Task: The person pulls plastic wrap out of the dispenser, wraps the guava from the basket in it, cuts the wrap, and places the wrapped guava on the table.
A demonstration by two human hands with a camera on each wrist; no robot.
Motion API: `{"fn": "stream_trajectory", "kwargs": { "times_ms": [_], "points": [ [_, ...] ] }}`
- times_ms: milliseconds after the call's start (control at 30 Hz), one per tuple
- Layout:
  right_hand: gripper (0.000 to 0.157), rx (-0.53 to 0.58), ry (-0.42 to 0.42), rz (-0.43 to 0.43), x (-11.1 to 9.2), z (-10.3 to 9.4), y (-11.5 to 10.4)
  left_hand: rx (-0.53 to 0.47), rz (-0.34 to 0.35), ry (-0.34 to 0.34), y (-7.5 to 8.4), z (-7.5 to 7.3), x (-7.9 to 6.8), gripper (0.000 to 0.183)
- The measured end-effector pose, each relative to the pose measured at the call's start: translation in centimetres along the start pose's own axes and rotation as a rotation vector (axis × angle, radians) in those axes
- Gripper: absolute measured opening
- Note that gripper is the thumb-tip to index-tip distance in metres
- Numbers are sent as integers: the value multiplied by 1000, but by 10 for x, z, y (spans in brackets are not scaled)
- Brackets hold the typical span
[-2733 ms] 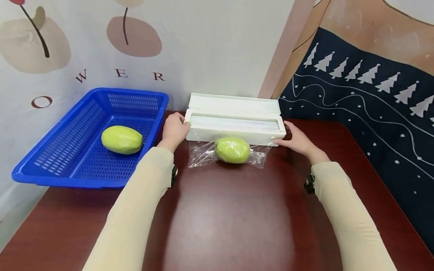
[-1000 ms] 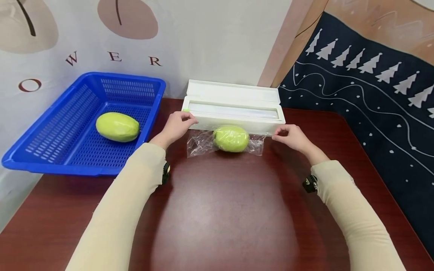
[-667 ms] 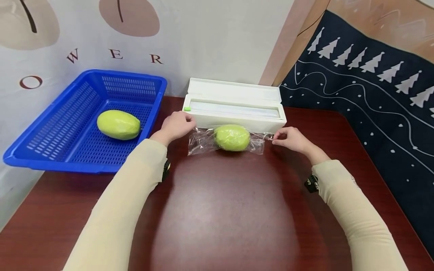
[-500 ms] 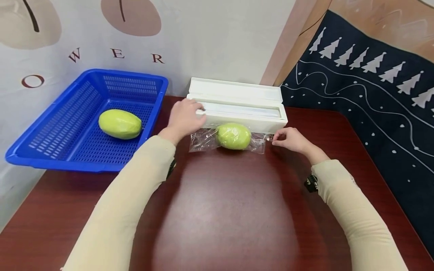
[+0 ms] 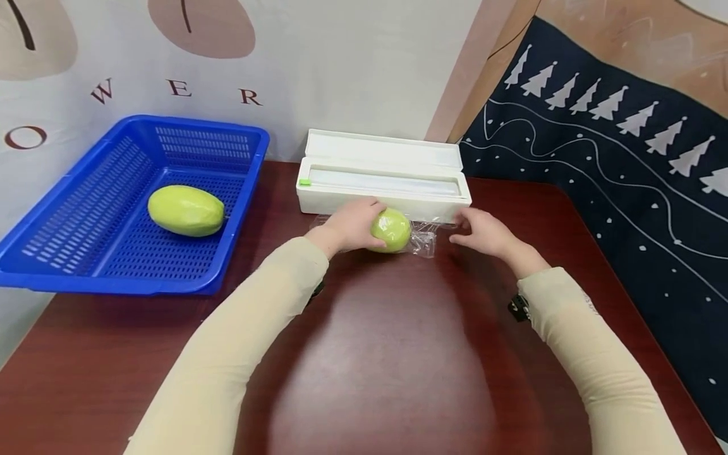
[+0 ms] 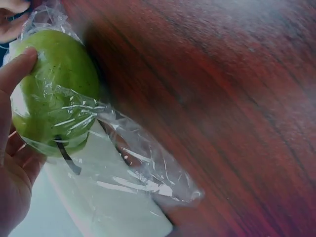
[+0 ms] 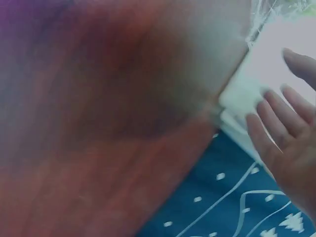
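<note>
An oblong yellow-green fruit point(image 5: 394, 230) with a dark stem lies on the table, wrapped in clear plastic film point(image 5: 423, 242) whose loose ends stick out on both sides. My left hand point(image 5: 352, 224) grips the fruit's left part, thumb on one side and fingers on the other, as the left wrist view shows on the fruit point(image 6: 59, 74). Just behind it stands a long white cling film box point(image 5: 387, 206), lid up, a roll of film inside. Near the box's right end, my right hand point(image 5: 483, 234) has its fingers spread and holds nothing.
To the left sits a blue perforated basket point(image 5: 74, 202) with a second yellow-green fruit point(image 5: 185, 210) in it. A small green slider point(image 5: 305, 182) is at the box's left end. The wall is right behind the box; the dark red table point(image 5: 387, 354) extends in front.
My left hand has come from the box's left end across to the right and taken hold of the wrapped fruit. My right hand has loosened its pinch on the film edge beside the box.
</note>
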State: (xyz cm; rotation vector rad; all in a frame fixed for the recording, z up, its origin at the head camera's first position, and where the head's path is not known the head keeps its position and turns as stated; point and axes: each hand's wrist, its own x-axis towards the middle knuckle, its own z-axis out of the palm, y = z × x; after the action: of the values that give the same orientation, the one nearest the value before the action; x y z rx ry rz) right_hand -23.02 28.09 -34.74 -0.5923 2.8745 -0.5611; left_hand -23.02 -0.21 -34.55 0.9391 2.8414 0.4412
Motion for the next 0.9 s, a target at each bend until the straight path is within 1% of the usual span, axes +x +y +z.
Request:
{"fn": "stream_trajectory", "kwargs": {
  "times_ms": [100,167,200,267,367,433,533,600,767,900],
  "points": [
    [53,-11,92,-57,5,-1,-24,-63,-6,13,-5,1,-3,75],
    [64,-14,121,-116,11,2,-42,-81,-1,26,-8,2,-4,75],
    [69,-20,119,-149,14,5,-51,-82,5,34,-8,3,-5,74],
    [80,-44,90,-199,21,11,-65,-88,19,49,-9,5,-5,72],
    [93,-74,-2,-247,30,22,-77,-100,34,59,-9,7,-6,70],
    [95,-94,-55,-249,33,29,-81,-108,35,58,-10,8,-7,71],
    [94,-107,-90,-234,36,35,-82,-112,32,55,-11,10,-8,74],
    [91,-90,-88,-221,37,37,-83,-106,30,63,-12,10,-9,75],
    [87,-52,-90,-220,41,35,-81,-85,37,90,-13,11,-10,79],
    [88,-29,-97,-206,42,35,-79,-41,56,67,-12,12,-10,93]
  ]
}}
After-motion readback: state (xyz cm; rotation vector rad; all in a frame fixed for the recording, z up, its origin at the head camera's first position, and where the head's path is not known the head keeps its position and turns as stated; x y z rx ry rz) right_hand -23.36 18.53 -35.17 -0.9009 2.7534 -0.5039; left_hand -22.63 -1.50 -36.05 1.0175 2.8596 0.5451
